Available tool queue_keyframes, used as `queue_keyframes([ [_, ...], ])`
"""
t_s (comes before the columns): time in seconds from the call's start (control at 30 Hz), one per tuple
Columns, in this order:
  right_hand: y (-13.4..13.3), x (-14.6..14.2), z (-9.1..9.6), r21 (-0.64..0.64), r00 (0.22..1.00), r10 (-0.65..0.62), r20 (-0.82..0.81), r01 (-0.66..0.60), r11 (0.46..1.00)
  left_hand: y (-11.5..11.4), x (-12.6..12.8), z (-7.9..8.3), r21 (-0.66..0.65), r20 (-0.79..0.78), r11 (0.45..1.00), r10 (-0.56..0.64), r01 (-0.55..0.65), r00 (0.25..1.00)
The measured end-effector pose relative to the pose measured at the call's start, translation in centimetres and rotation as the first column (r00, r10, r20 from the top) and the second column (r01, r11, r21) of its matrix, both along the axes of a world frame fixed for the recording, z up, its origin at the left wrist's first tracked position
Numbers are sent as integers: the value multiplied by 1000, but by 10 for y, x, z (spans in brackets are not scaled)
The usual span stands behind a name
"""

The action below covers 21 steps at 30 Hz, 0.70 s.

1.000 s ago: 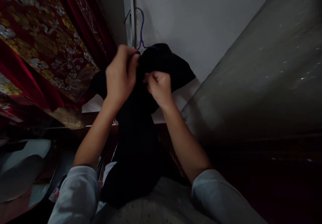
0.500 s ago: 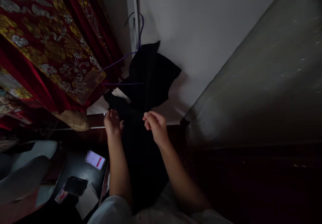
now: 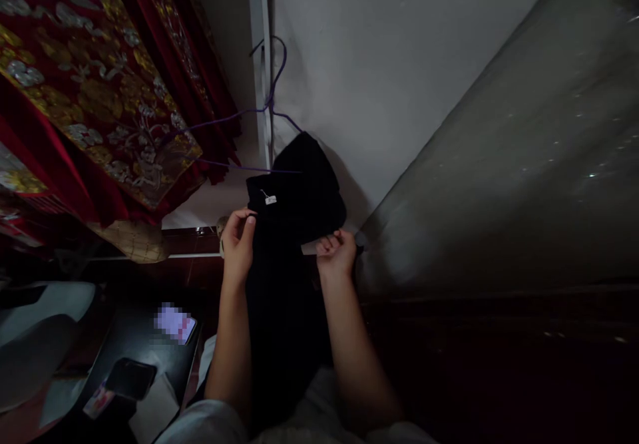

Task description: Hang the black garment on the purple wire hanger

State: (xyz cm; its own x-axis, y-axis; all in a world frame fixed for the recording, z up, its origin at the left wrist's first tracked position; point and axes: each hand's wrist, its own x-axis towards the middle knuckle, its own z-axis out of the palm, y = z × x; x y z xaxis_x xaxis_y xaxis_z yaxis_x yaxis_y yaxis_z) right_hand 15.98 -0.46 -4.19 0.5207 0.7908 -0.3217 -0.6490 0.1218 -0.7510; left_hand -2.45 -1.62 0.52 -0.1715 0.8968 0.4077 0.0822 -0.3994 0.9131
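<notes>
A black garment (image 3: 304,198) hangs in front of me, its right part over one arm of a purple wire hanger (image 3: 282,64). The hanger's left arm is bare and reaches across the red cloth. A small white tag (image 3: 270,200) shows on the garment's upper left. My left hand (image 3: 238,237) pinches the garment's left edge between thumb and fingers. At the garment's lower right edge my right hand (image 3: 338,252) is closed, fingers curled on the cloth. The dark folds blend together between my forearms.
Red embroidered cloth (image 3: 100,84) hangs at left. A grey panel (image 3: 499,164) leans along the right. On a dark table (image 3: 124,327) lie a lit phone (image 3: 176,324), a black phone (image 3: 130,377) and papers (image 3: 154,407). Another person's leg (image 3: 34,357) is at lower left.
The garment's top has dropped and turned, uncovering the hanger's right shoulder. My right hand has moved right and my left hand slightly right and up. A small white tag now shows.
</notes>
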Motion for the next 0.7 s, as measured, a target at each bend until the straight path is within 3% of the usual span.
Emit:
queue_keyframes([
  [0.13, -3, 5, -3, 32, 998, 38, 41, -40, 999, -1, 12, 0, 22, 41, 999, -28, 27, 999],
  [0.23, -13, -9, 11, 134, 951, -67, 301, 27, 991, -11, 21, 8, 40, 82, 995, -95, 92, 992],
  [0.3, -23, -18, 23, 226, 878, -37, 477, -82, 971, -20, 26, 17, 62, 73, 986, -162, 158, 984],
  [0.37, -35, -25, 35, 269, 812, 155, 563, -357, 894, -28, 30, 29, 115, 8, 974, -199, 197, 980],
  [0.43, -48, -30, 47, 283, 723, 331, 606, -585, 760, -30, 30, 40, 199, -94, 965, -156, 172, 983],
  [0.5, -58, -33, 58, 268, 640, 410, 650, -698, 664, -25, 26, 49, 276, -183, 954, -65, 115, 981],
  [0.57, -62, -35, 68, 219, 556, 485, 675, -779, 588, -14, 18, 56, 297, -229, 946, -58, 127, 972],
  [0.63, -60, -32, 77, 153, 472, 566, 676, -841, 519, -2, 8, 57, 228, -278, 929, -225, 292, 934],
  [0.7, -53, -21, 86, 101, 423, 565, 709, -853, 511, 7, -1, 53, 85, -343, 854, -459, 514, 820],
])
